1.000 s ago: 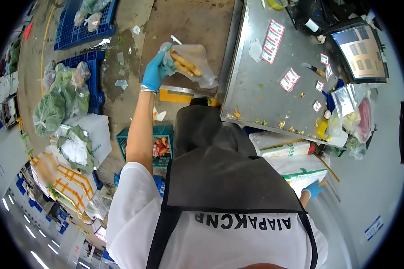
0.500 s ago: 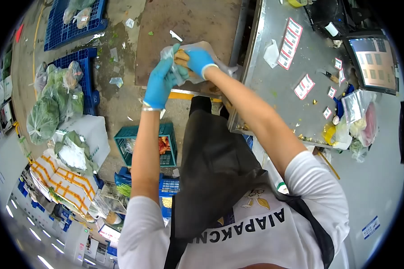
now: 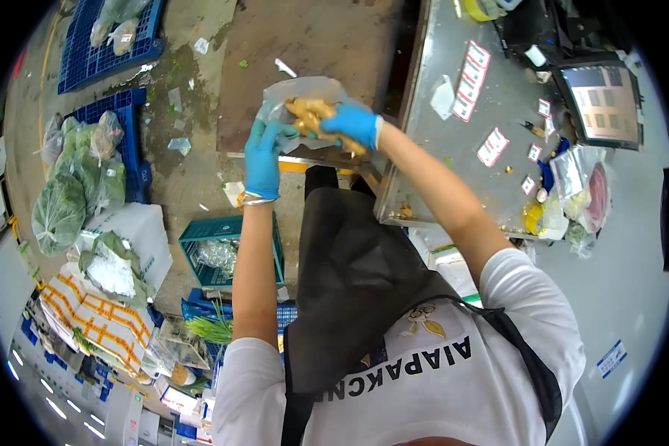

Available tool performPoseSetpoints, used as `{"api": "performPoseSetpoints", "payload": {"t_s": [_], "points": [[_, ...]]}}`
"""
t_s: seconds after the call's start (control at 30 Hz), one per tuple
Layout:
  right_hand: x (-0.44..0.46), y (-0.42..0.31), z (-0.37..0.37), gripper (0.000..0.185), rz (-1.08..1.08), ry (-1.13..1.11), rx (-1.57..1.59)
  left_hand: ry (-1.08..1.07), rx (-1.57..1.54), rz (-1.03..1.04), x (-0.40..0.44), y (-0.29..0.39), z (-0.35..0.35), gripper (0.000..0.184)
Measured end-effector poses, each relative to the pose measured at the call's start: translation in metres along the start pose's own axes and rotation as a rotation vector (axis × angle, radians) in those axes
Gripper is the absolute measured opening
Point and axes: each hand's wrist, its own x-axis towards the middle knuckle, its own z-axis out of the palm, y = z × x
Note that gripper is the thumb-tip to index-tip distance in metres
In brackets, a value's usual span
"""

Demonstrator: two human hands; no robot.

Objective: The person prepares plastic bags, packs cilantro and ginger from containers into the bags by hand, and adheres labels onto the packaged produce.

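My right hand, in a blue glove, is closed around a knobbly tan piece of ginger. The ginger lies across the mouth side of a clear plastic bag; whether part of it is inside the bag I cannot tell. Pinching the bag's left edge is my left hand, also blue-gloved, its fingertips close to the ginger. Both hands are above a brown board in front of my dark apron.
On the right, a metal table carries label strips, scraps and a screen. A green crate stands on the floor below my left arm. Bagged green vegetables and blue pallets are at the left.
My right hand has moved slightly right and down with the ginger, which now shows more fully. The bag is spread out behind it. My left hand has dropped a little lower.
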Motion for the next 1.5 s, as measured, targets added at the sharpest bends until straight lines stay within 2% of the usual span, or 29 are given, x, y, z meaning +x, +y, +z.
{"api": "performPoseSetpoints", "payload": {"t_s": [0.07, 0.13, 0.17, 0.2, 0.27, 0.33, 0.4, 0.43, 0.53, 0.6, 0.63, 0.67, 0.77, 0.8, 0.83, 0.87, 0.9, 1.03, 1.13, 1.17, 1.2, 1.23, 1.27, 1.3, 1.4, 1.5], "points": [[-0.043, 0.020, 0.006, 0.039, -0.004, -0.114, 0.385, 0.120, 0.204, 0.025, -0.009, -0.012, -0.010, 0.042], [-0.061, 0.067, 0.011, 0.051, -0.086, -0.162, 0.481, 0.339, 0.387, 0.118, -0.024, -0.026, -0.012, 0.041], [-0.095, 0.042, 0.008, 0.051, -0.124, -0.154, 0.495, 0.334, 0.456, 0.237, -0.038, -0.013, -0.002, 0.044], [-0.130, 0.019, 0.014, 0.051, -0.165, -0.145, 0.508, 0.473, 0.815, 0.382, -0.058, -0.013, 0.004, 0.045], [-0.148, 0.037, 0.026, 0.051, -0.278, -0.232, 0.545, 0.327, 0.605, 0.383, -0.095, -0.004, 0.033, 0.047], [-0.168, 0.038, 0.042, 0.051, -0.269, -0.286, 0.550, 0.025, 0.193, 0.097, -0.122, 0.004, 0.063, 0.044], [-0.206, 0.000, 0.041, 0.056, -0.149, -0.292, 0.297, -0.184, -0.079, -0.171, -0.137, 0.007, 0.082, 0.038], [-0.199, 0.018, 0.046, 0.053, -0.174, -0.307, 0.224, -0.198, -0.105, -0.161, -0.138, 0.008, 0.088, 0.037], [-0.219, 0.031, 0.052, 0.049, -0.155, -0.183, 0.598, -0.242, -0.145, -0.139, -0.143, 0.008, 0.107, 0.036], [-0.237, 0.033, 0.045, 0.049, -0.207, -0.150, 0.616, -0.276, -0.123, -0.104, -0.146, 0.008, 0.122, 0.035], [-0.244, 0.039, 0.042, 0.049, -0.242, -0.140, 0.603, -0.327, -0.008, -0.052, -0.149, 0.008, 0.131, 0.036], [-0.252, 0.045, 0.041, 0.050, -0.277, -0.129, 0.595, -0.369, 0.001, -0.081, -0.151, 0.005, 0.139, 0.036], [-0.285, 0.065, 0.027, 0.055, -0.358, 0.025, 0.592, -0.439, 0.089, -0.154, -0.157, -0.012, 0.159, 0.034], [-0.315, 0.060, 0.017, 0.048, -0.297, 0.159, 0.591, -0.427, 0.158, -0.168, -0.160, -0.017, 0.166, 0.034], [-0.316, 0.097, 0.013, 0.038, -0.184, 0.244, 0.589, -0.474, 0.289, -0.091, -0.161, -0.020, 0.170, 0.034], [-0.329, 0.123, 0.006, 0.033, -0.146, 0.428, 0.557, -0.526, 0.425, -0.028, -0.163, -0.022, 0.169, 0.034], [-0.343, 0.146, 0.003, 0.037, -0.142, 0.593, 0.659, -0.546, 0.456, -0.076, -0.166, -0.025, 0.171, 0.034], [-0.417, 0.212, -0.002, 0.051, -0.266, 0.929, 1.000, -0.681, 0.637, -0.158, -0.163, -0.045, 0.165, 0.031], [-0.480, 0.238, 0.035, 0.051, -0.241, 1.228, 1.298, -0.842, 0.761, -0.245, -0.150, -0.070, 0.169, 0.029], [-0.488, 0.285, 0.053, 0.047, -0.303, 1.287, 1.366, -0.873, 0.759, -0.339, -0.151, -0.068, 0.180, 0.029], [-0.505, 0.287, 0.066, 0.048, -0.221, 1.343, 1.462, -0.894, 0.704, -0.434, -0.142, -0.082, 0.178, 0.030], [-0.514, 0.306, 0.081, 0.048, -0.312, 1.360, 1.507, -0.901, 0.717, -0.516, -0.153, -0.070, 0.198, 0.031], [-0.533, 0.285, 0.090, 0.049, -0.372, 1.416, 1.525, -0.965, 0.763, -0.491, -0.153, -0.074, 0.205, 0.033], [-0.541, 0.299, 0.105, 0.049, -0.349, 1.495, 1.551, -0.978, 0.855, -0.489, -0.154, -0.070, 0.220, 0.032], [-0.581, 0.363, 0.153, 0.051, -0.224, 1.660, 1.594, -1.018, 0.844, -0.449, -0.167, -0.085, 0.244, 0.032], [-0.622, 0.451, 0.200, 0.048, -0.138, 1.854, 1.666, -0.971, 0.978, -0.433, -0.199, -0.092, 0.271, 0.032]]}}
